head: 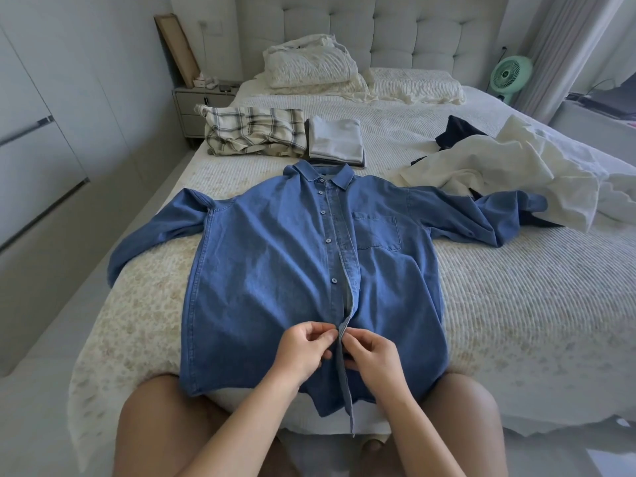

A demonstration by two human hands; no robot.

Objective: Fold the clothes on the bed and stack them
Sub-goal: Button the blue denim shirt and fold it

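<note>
While the blue denim shirt [309, 270] is lying face up along the bed [516, 304], collar toward the headboard and hem hanging over the near edge, both hands are working at its lower placket. The left hand [303, 349] is pinching the button side with curled fingers, and the right hand [371, 356] is gripping the raised buttonhole strip right beside it, so the two are almost touching across the opening. The shirt's long axis is running straight away from the person, with the open gap climbing from the fingers toward the fastened upper buttons; I'd judge a lower button is being done up before folding. The sleeves are spreading out wide to either side, the cloth lightly creased. Farther up, a folded plaid garment [253, 132] and a folded grey stack [335, 139] are sitting side by side, and loose cream and dark clothes [499, 166] are waiting to the right.
</note>
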